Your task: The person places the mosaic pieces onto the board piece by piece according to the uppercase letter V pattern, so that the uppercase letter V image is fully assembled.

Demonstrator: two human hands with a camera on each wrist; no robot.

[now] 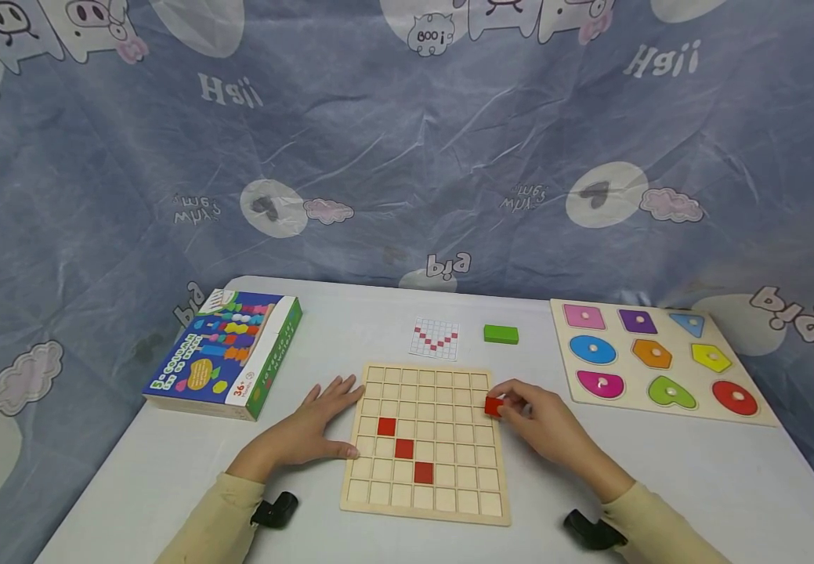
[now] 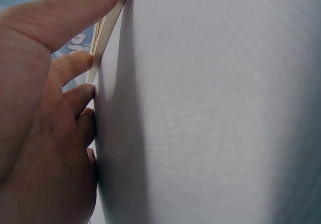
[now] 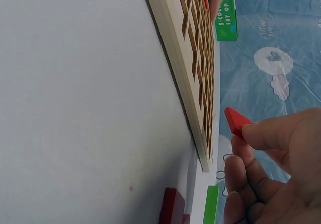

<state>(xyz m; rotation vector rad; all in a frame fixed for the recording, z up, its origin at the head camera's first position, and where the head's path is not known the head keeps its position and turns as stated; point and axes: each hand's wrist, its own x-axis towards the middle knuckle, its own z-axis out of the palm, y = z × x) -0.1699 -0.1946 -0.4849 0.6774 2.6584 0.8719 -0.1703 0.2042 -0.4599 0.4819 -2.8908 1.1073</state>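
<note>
A wooden grid board [image 1: 445, 412] lies on the table, with three red squares set in its cells along a diagonal, among them the middle red square [image 1: 403, 449]. Fingers spread, my left hand [image 1: 304, 432] rests at the board's left edge, its thumb and fingertips touching the rim. Between thumb and fingers, my right hand [image 1: 551, 427] pinches a red block [image 3: 235, 122] by the board's right edge. Behind the board lies a white pattern card [image 1: 435, 338] with a V of red squares on a printed grid.
A green block [image 1: 501, 334] lies right of the card. More red blocks [image 3: 172, 206] show low in the right wrist view. At left is a colourful boxed toy set [image 1: 223, 352]; at right, a shape puzzle board [image 1: 618, 372] with knobbed pieces. Patterned cloth [image 1: 407, 141] hangs behind.
</note>
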